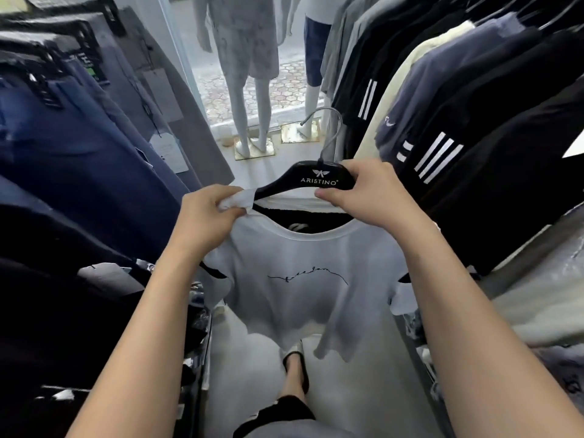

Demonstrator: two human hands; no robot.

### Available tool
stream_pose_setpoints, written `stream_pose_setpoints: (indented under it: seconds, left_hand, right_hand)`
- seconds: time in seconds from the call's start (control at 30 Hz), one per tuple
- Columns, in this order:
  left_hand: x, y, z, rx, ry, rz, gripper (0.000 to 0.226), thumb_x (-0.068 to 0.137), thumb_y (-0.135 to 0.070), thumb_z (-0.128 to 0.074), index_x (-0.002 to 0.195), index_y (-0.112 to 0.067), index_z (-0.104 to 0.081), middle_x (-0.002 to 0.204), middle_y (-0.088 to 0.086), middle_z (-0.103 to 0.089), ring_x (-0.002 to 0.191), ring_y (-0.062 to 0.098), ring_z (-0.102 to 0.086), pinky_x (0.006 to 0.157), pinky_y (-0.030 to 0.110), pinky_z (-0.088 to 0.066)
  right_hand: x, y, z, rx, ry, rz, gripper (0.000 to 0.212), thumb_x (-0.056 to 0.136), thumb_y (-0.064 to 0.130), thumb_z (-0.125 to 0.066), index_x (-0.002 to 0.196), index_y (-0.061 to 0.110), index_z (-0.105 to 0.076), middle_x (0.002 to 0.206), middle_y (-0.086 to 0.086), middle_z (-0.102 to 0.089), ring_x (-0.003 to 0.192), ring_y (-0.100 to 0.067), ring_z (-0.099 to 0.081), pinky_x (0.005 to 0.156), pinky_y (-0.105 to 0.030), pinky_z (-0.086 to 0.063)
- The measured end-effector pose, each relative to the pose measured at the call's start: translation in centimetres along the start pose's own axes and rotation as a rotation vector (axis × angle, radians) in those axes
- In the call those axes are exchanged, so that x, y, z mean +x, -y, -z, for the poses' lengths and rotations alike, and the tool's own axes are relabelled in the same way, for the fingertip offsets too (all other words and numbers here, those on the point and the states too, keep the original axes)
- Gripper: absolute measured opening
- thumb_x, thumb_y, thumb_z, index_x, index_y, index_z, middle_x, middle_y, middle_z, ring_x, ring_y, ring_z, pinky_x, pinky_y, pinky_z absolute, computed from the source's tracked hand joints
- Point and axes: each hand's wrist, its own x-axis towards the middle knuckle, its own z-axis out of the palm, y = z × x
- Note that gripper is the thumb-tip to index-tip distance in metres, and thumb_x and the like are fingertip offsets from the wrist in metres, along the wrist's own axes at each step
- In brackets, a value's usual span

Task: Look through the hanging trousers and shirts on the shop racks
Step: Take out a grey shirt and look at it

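Note:
A pale grey-white T-shirt (303, 289) with a thin black script line across the chest hangs in front of me on a black hanger (303, 181) marked ARISTINO. The hanger's metal hook is free of any rail. My left hand (211, 210) pinches the shirt's left shoulder fabric at the hanger's end. My right hand (360, 191) grips the hanger's right arm. Navy and dark trousers (79, 159) hang on the left rack. Black, grey and cream shirts (458, 105), some with white stripes, hang on the right rack.
Two white mannequins (249, 74) on gold bases stand ahead by the glass shopfront. A pale floor aisle (347, 390) runs between the racks. My foot in a dark slip-on shoe (295, 365) shows below the shirt. Paper price tags (167, 150) dangle from the trousers.

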Motion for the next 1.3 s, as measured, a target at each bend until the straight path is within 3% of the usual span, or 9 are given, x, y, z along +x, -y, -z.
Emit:
stream_pose_setpoints:
  seconds: [0.27, 0.57, 0.67, 0.77, 0.87, 0.97, 1.07, 1.17, 1.3]
  left_hand:
    - [0.7, 0.8, 0.1, -0.076, -0.121, 0.049, 0.036, 0.079, -0.026, -0.076, 0.114, -0.035, -0.07, 0.114, -0.017, -0.066, 0.112, 0.001, -0.055, 0.099, 0.019, -0.041]
    - [0.0, -0.8, -3.6, -0.073, -0.248, -0.074, 0.032, 0.085, -0.03, -0.072, 0.116, -0.025, -0.066, 0.116, -0.007, -0.06, 0.109, 0.007, -0.056, 0.096, 0.029, -0.047]
    - [-1.1, -2.0, -5.2, -0.217, -0.083, -0.014, 0.021, 0.092, -0.031, -0.064, 0.111, -0.023, -0.067, 0.11, -0.005, -0.067, 0.095, 0.002, -0.063, 0.085, 0.013, -0.048]
    - [-2.4, -2.8, -6.6, -0.367, 0.239, 0.045, 0.018, 0.094, -0.041, -0.058, 0.109, -0.033, -0.064, 0.106, -0.01, -0.071, 0.095, 0.003, -0.068, 0.096, 0.035, -0.052]
    - [-3.1, -3.0, -6.6, -0.345, 0.483, 0.1, 0.056, 0.075, -0.065, -0.066, 0.126, -0.043, -0.055, 0.114, -0.025, -0.065, 0.105, -0.008, -0.062, 0.101, 0.033, -0.048]
    - [-3.0, -3.3, -5.9, -0.26, 0.507, 0.145, 0.079, 0.067, -0.059, -0.076, 0.136, -0.04, -0.046, 0.129, -0.027, -0.054, 0.109, -0.004, -0.061, 0.097, 0.03, -0.049]
    - [-2.8, -3.2, -4.8, -0.188, 0.422, 0.207, 0.058, 0.067, -0.036, -0.077, 0.12, -0.041, -0.054, 0.119, -0.02, -0.061, 0.096, 0.003, -0.067, 0.089, 0.034, -0.055]
    - [-2.4, -2.8, -3.5, -0.033, 0.346, 0.194, 0.036, 0.058, -0.033, -0.064, 0.094, -0.04, -0.065, 0.099, -0.016, -0.069, 0.088, 0.007, -0.067, 0.077, 0.03, -0.055]
    - [-1.7, -2.3, -1.9, 0.064, 0.293, 0.166, 0.02, 0.076, -0.024, -0.063, 0.087, -0.037, -0.072, 0.083, -0.018, -0.07, 0.087, 0.003, -0.062, 0.071, 0.023, -0.046]
  right_hand:
    - [0.4, 0.4, 0.5, 0.032, 0.002, -0.036, 0.038, 0.081, 0.045, -0.075, 0.08, 0.008, -0.07, 0.078, -0.011, -0.073, 0.079, -0.021, -0.067, 0.075, -0.038, -0.056]
    - [0.9, 1.2, -1.2, 0.102, -0.022, -0.132, 0.033, 0.081, 0.041, -0.076, 0.074, 0.009, -0.072, 0.075, -0.011, -0.072, 0.071, -0.019, -0.065, 0.067, -0.031, -0.052]
    - [0.8, 0.6, -2.0, 0.31, -0.028, -0.292, 0.024, 0.075, 0.038, -0.082, 0.07, 0.016, -0.074, 0.068, 0.001, -0.074, 0.074, -0.013, -0.07, 0.072, -0.029, -0.055]
    - [0.9, 0.5, -3.2, 0.63, -0.007, -0.421, 0.025, 0.075, 0.032, -0.084, 0.07, 0.012, -0.07, 0.062, 0.004, -0.068, 0.067, -0.011, -0.066, 0.071, -0.028, -0.049]
    - [0.9, 1.5, -3.8, 0.855, 0.048, -0.513, 0.025, 0.078, 0.033, -0.081, 0.073, 0.011, -0.07, 0.07, -0.001, -0.068, 0.076, -0.017, -0.063, 0.079, -0.033, -0.05]
    - [0.5, 2.8, -3.8, 1.106, 0.164, -0.565, 0.021, 0.085, 0.028, -0.074, 0.088, 0.009, -0.067, 0.081, -0.008, -0.063, 0.082, -0.021, -0.058, 0.078, -0.033, -0.047]
    - [-0.2, 3.3, -3.3, 1.277, 0.281, -0.592, 0.029, 0.089, 0.028, -0.067, 0.105, 0.005, -0.06, 0.097, -0.014, -0.059, 0.09, -0.024, -0.056, 0.088, -0.031, -0.049]
    - [-0.6, 3.0, -2.7, 1.306, 0.351, -0.622, 0.047, 0.088, 0.03, -0.063, 0.121, -0.004, -0.06, 0.114, -0.017, -0.066, 0.108, -0.028, -0.063, 0.11, -0.04, -0.042]
    - [-0.9, 2.1, -1.8, 1.377, 0.379, -0.666, 0.054, 0.086, 0.031, -0.058, 0.123, -0.008, -0.058, 0.124, -0.024, -0.064, 0.118, -0.034, -0.061, 0.111, -0.044, -0.04]
